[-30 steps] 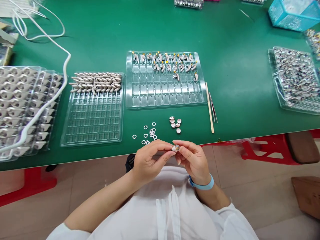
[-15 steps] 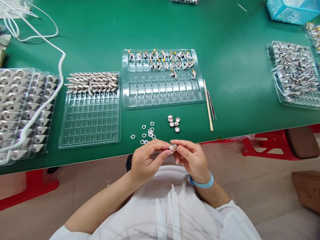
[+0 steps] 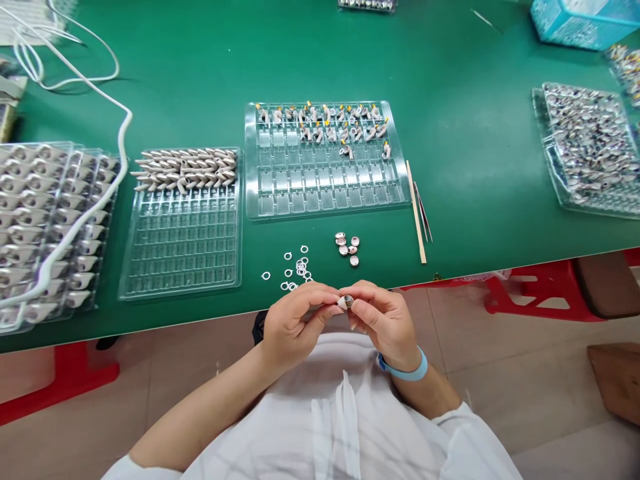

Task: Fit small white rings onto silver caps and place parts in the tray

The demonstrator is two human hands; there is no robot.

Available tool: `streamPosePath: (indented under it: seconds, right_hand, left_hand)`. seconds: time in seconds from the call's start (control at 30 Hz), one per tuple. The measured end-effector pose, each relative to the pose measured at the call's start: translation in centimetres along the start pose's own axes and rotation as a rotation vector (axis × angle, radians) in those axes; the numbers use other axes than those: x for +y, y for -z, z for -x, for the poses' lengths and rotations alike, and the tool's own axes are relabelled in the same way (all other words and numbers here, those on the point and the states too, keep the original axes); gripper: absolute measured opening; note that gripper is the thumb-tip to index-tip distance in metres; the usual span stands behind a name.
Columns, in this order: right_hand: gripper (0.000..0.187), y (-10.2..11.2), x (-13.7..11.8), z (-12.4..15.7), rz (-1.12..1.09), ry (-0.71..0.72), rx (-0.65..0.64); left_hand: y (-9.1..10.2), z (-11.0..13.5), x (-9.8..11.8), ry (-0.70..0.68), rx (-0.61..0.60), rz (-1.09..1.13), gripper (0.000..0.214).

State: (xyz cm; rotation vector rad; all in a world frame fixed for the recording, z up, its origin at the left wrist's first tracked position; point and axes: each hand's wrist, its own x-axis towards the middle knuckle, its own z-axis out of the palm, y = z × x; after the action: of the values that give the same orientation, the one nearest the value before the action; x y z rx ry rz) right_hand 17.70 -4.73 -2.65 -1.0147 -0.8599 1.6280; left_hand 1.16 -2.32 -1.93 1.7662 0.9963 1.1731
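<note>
Between my two hands, just off the table's front edge, is a small pale earbud shell (image 3: 345, 303), its round open end showing a dark and metallic inside. My left hand (image 3: 295, 320) pinches its pale side with thumb and forefinger. On the other side, my right hand (image 3: 387, 321) grips the rim with thumb and fingers, and some of its fingertips are hidden. Beyond the hands lie several white rings (image 3: 301, 268) and several small round earbud caps (image 3: 343, 251).
A clear tray (image 3: 295, 180) holds earbud parts with yellow tips. Left of it are a tray of stem-shaped shells (image 3: 185, 167), stacked trays (image 3: 35, 233) and a white cable (image 3: 123, 133). A wooden stick (image 3: 416, 213) and tweezers (image 3: 423, 212) lie right; farther off stand a full tray (image 3: 590, 143) and blue basket (image 3: 585, 27).
The earbud shell has turned slightly between my fingers and sits a little lower, so its open end shows a darker inside. Both hands keep their grip.
</note>
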Motion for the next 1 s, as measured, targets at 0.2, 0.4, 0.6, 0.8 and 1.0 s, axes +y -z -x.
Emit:
streamPosePath:
  seconds: [0.2,0.4,0.6,0.8,1.0]
  right_hand:
    - [0.018,-0.1,-0.1,0.0,0.075,0.056,-0.006]
    - [0.020,-0.3,-0.3,0.2,0.220,0.162,-0.001]
    - [0.022,-0.3,-0.3,0.4,0.232,0.186,-0.013]
    - [0.024,-0.3,-0.3,0.5,0.221,0.202,-0.025]
    - [0.025,0.0,-0.4,0.6,0.235,0.195,-0.045]
  left_hand:
    - [0.0,-0.2,0.2,-0.103,-0.014,-0.050,0.019]
    - [0.1,-0.2,0.4,-0.198,-0.011,-0.115,0.027]
    - [0.4,0.2,0.2,-0.299,-0.027,-0.216,0.024]
    - [0.8,0.2,0.1,-0.362,-0.086,-0.291,0.027]
    - [1.1,0.0,0.1,-0.388,-0.107,-0.321,0.027]
